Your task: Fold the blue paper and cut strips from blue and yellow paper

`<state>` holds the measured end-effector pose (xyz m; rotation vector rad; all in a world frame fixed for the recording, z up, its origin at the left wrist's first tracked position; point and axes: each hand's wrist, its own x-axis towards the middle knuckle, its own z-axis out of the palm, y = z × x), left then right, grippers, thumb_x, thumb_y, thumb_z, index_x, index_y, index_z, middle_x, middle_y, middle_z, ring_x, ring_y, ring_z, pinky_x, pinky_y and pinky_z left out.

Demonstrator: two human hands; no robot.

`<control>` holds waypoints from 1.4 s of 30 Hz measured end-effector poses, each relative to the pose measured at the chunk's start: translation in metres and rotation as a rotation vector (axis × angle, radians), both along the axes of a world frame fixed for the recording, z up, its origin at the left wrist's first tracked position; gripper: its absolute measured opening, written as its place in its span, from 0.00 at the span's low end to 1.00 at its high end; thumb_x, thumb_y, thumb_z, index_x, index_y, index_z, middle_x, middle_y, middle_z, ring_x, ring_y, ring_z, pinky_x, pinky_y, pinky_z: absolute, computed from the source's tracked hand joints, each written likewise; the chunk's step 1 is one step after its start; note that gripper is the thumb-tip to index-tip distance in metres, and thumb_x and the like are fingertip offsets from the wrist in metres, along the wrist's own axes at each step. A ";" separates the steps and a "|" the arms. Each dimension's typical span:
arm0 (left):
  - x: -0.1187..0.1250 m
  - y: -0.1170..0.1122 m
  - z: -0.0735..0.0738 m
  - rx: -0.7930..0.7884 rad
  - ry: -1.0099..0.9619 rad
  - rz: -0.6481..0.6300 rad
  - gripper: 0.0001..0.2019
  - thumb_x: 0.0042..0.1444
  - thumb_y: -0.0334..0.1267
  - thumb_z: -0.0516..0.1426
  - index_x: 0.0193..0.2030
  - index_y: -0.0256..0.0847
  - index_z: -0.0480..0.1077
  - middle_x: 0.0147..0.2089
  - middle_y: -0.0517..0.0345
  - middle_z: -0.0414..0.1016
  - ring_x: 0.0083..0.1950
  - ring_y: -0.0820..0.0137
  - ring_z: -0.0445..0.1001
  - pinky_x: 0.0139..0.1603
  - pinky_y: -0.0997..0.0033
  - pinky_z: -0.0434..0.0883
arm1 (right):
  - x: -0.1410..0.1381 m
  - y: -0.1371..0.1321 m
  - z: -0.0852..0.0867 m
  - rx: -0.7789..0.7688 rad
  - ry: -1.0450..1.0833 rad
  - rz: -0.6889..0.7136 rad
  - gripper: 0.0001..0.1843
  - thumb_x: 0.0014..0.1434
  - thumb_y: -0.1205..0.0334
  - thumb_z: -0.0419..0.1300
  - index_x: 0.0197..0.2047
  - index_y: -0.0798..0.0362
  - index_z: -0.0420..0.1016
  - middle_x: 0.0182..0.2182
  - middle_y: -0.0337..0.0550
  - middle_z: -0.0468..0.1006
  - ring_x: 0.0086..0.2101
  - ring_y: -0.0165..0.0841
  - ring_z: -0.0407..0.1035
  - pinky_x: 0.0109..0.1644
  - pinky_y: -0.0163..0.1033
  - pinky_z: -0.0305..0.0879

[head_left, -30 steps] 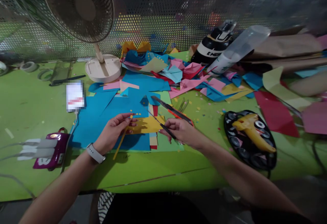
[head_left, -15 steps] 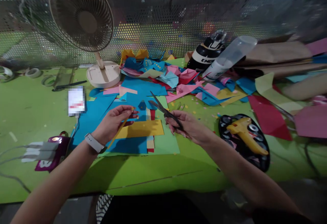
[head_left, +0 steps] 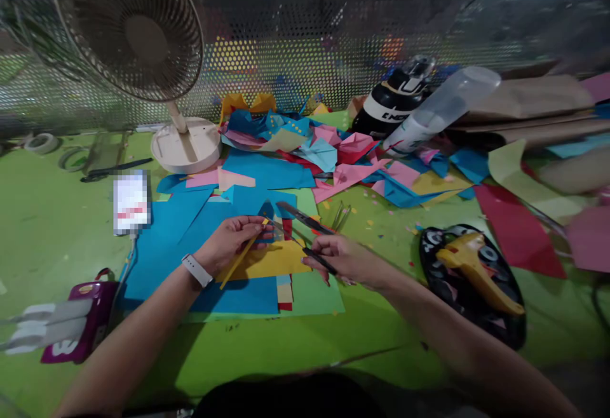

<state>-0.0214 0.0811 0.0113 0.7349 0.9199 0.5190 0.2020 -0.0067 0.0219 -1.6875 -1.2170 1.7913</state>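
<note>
Between its thumb and fingers my left hand [head_left: 238, 240] pinches a narrow yellow paper strip [head_left: 242, 256], which slants down toward the wrist. My right hand [head_left: 345, 258] grips dark scissors [head_left: 312, 221] by the handles. Their blades are spread apart and point left, with the tips close to the strip's upper end; whether they touch it I cannot tell. Under the hands lies a wider yellow paper band [head_left: 281, 259], on top of blue paper sheets [head_left: 238, 297] and a light green sheet [head_left: 319, 291].
A fan [head_left: 183, 145] stands at the back left, near a phone [head_left: 132, 202] on a cable and a purple power bank [head_left: 81, 323]. Cut and folded coloured papers [head_left: 328, 151] heap behind, beside two bottles [head_left: 391, 103]. A black tray [head_left: 505, 329] holding a yellow tool [head_left: 476, 272] lies right.
The scissor blades have opened wider, and their tips have come up to the strip's upper end. Both hands are closer together. The whole view has shifted slightly.
</note>
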 end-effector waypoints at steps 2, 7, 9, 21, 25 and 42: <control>0.001 0.000 0.002 -0.019 -0.006 0.008 0.06 0.61 0.26 0.56 0.40 0.34 0.74 0.41 0.47 0.81 0.42 0.69 0.80 0.39 0.74 0.76 | 0.002 -0.002 -0.001 -0.023 -0.002 0.020 0.26 0.44 0.41 0.69 0.28 0.53 0.65 0.15 0.32 0.71 0.11 0.19 0.51 0.12 0.28 0.43; 0.002 -0.002 0.005 -0.072 -0.008 0.004 0.04 0.59 0.26 0.58 0.39 0.34 0.74 0.38 0.49 0.81 0.38 0.69 0.80 0.35 0.73 0.76 | -0.002 -0.005 0.002 -0.048 0.030 -0.011 0.26 0.39 0.43 0.71 0.25 0.52 0.63 0.15 0.31 0.68 0.14 0.21 0.57 0.15 0.29 0.46; 0.001 -0.003 0.005 -0.076 -0.015 -0.009 0.04 0.58 0.27 0.59 0.39 0.34 0.74 0.39 0.50 0.81 0.38 0.69 0.80 0.34 0.74 0.76 | -0.005 -0.005 0.002 -0.045 0.056 -0.033 0.27 0.37 0.44 0.72 0.24 0.52 0.62 0.15 0.30 0.67 0.16 0.22 0.59 0.17 0.29 0.50; -0.003 -0.005 0.008 -0.025 0.021 -0.001 0.04 0.59 0.28 0.58 0.39 0.35 0.75 0.41 0.49 0.80 0.42 0.68 0.79 0.38 0.70 0.77 | -0.002 -0.014 -0.009 0.049 0.075 -0.022 0.25 0.39 0.46 0.73 0.25 0.52 0.63 0.17 0.29 0.66 0.20 0.25 0.62 0.22 0.31 0.59; -0.003 -0.005 0.007 -0.021 0.003 0.002 0.04 0.58 0.28 0.59 0.39 0.36 0.75 0.41 0.50 0.80 0.43 0.70 0.78 0.41 0.71 0.76 | 0.000 -0.014 -0.013 0.068 0.082 -0.015 0.24 0.42 0.46 0.72 0.26 0.52 0.64 0.17 0.29 0.66 0.19 0.24 0.61 0.22 0.31 0.58; -0.005 -0.006 0.005 -0.028 -0.019 -0.082 0.05 0.57 0.31 0.60 0.40 0.36 0.76 0.41 0.49 0.80 0.43 0.69 0.78 0.41 0.70 0.76 | -0.003 -0.011 -0.010 0.045 0.084 -0.026 0.27 0.37 0.44 0.73 0.24 0.52 0.63 0.17 0.30 0.66 0.19 0.25 0.63 0.22 0.32 0.60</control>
